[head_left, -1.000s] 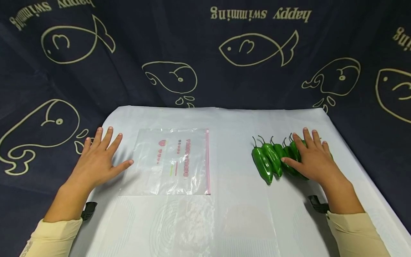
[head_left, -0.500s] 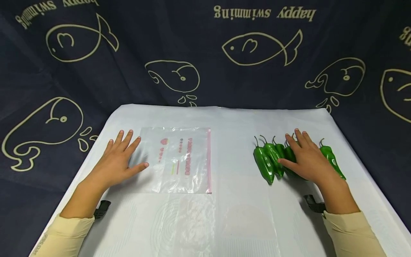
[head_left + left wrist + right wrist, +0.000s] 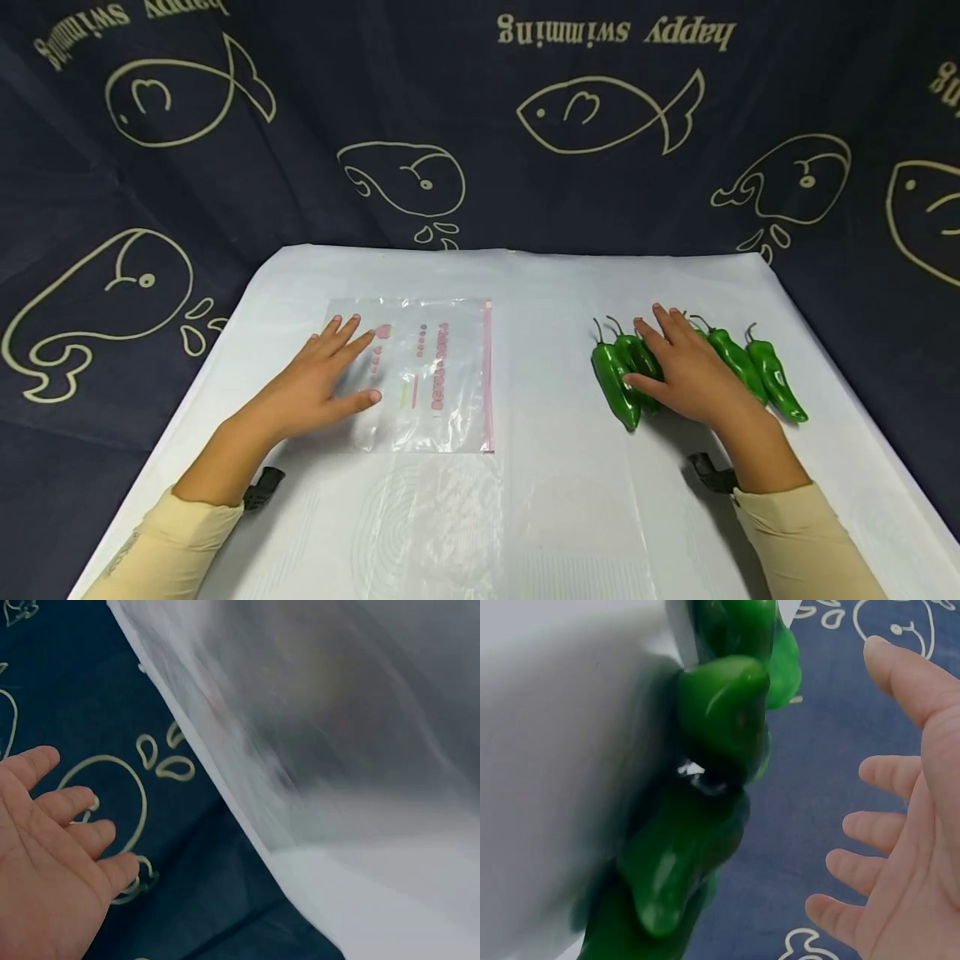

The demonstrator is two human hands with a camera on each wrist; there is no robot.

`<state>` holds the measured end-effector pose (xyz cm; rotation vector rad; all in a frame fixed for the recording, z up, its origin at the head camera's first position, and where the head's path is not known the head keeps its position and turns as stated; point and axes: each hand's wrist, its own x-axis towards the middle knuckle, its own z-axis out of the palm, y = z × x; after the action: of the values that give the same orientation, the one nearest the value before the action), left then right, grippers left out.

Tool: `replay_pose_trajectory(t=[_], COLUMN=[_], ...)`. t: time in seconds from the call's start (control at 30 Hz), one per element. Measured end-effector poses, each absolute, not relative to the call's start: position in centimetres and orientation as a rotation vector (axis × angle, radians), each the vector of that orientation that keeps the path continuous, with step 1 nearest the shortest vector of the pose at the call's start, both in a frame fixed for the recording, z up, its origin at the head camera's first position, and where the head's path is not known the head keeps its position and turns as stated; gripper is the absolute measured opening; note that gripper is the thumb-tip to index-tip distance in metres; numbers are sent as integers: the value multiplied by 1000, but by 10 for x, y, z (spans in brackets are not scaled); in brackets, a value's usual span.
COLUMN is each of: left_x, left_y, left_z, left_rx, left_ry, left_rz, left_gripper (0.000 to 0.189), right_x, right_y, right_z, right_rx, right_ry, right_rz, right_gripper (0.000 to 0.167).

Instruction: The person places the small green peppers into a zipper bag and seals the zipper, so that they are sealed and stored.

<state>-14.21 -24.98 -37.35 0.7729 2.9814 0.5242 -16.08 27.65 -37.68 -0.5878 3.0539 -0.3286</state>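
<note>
Since the earlier head frames, your left grip (image 3: 311, 387) has come inward over the bag (image 3: 461, 375), and your right grip (image 3: 690, 375) has slid left along the peppers (image 3: 617, 385), uncovering two on the row's right end; bag & peppers haven't shifted. Both grips are released, fingers spread, nothing held.

Key relation, I'd say: the peppers lie side by side below your right grip, the nearer one, long axes running roughly away from you, stems at the far end, tips slightly right. The bag lies flat on the worktop (image 3: 555, 500) to their left, w/ its pink zip strip (image 3: 487, 375) on the side facing them. Your left grip is nearer the bag.

Head view alone can't settle height. Right wrist cam does: there's a gap btwn your fingers & the peppers, cloth (image 3: 780, 825) showing thru. Left wrist cam likewise has those fingers clear of the worktop, but the bag's too blurred to read.
</note>
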Motion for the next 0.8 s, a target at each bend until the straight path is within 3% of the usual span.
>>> replay_pose_trajectory(t=[0.37,0.63,0.8], left_x=[-171,-196,-202], left_y=[-210,-166,-139], left_z=[-363,-356,-364], left_rx=[804,650,566], left_ry=[2860,2841,2775], left_rz=[708,769,761], left_gripper=[86,62,57], right_x=[-164,-168,-170], right_y=[261,256,251], right_z=[-381,-386,-391], right_rx=[-644,-688,-729], right_ry=[3027,2998,3004], right_rz=[-306,-299,-294], right_gripper=[84,81,77])
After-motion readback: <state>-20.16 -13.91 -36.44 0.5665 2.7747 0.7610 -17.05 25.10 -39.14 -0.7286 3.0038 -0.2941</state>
